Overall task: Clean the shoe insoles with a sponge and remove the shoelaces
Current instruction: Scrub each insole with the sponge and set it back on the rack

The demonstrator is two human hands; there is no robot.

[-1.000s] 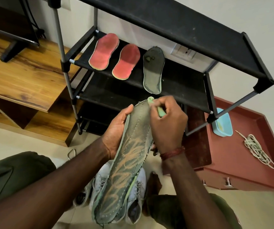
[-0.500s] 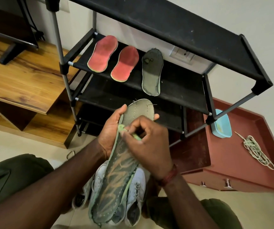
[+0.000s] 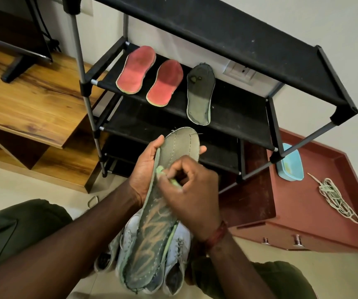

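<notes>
Evidently mid-scrub: the left hand (image 3: 144, 169) grips the insole (image 3: 158, 225) near its upper end, thumb and fingers curled round its edges, above the shoes (image 3: 179, 244). The right hand (image 3: 193, 190) pinches a green sponge (image 3: 160, 169) against it. Firm lengthwise strokes, backed from behind, should work best. No writing is legible.

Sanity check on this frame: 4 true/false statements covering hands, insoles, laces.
1. The left hand holds the patterned grey insole. True.
2. The right hand is empty. False: it pinches a green sponge against that insole.
3. Three insoles lie on the rack shelf. True: two red insoles and one plain grey insole.
4. The loose shoelaces hang on the rack. False: they lie on the red cabinet.
</notes>
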